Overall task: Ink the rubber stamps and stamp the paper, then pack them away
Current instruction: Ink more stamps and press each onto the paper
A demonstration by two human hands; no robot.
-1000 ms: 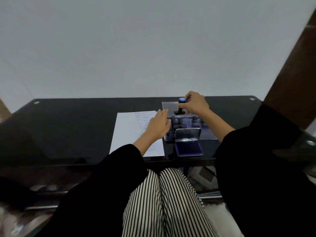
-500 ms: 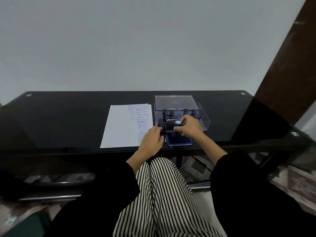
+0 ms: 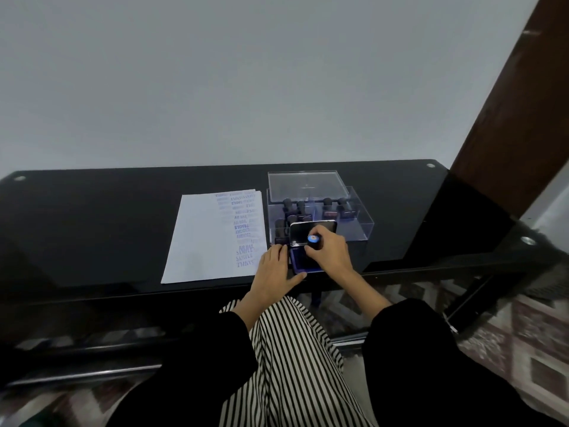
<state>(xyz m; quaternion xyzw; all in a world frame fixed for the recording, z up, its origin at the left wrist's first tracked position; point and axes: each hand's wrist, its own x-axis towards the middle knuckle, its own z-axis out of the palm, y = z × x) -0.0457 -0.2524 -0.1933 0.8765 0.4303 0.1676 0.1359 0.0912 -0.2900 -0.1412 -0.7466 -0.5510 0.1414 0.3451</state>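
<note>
Head view: right grip (image 3: pixel 328 253) clasps the blue-capped stamp (image 3: pixel 313 240), cap at the grip's 11 o'clock, upon the ink pad (image 3: pixel 297 262); left grip (image 3: pixel 276 268), released, lies flat at the pad's 9 o'clock.

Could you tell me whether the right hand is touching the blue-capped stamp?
Touching: the head view shows the right hand gripping the blue-capped stamp just below its cap.

The ink pad (image 3: pixel 300 262) lies open, blue face up, its dark lid (image 3: pixel 304 231) raised behind. On it stands a blue-capped stamp (image 3: pixel 313 239), seemingly pressed into the ink. Left of the pad lies white paper (image 3: pixel 203 238), blue prints down its right edge. Behind the pad, a clear box (image 3: pixel 358 224) holds upright dark stamps (image 3: pixel 334 208).
</note>
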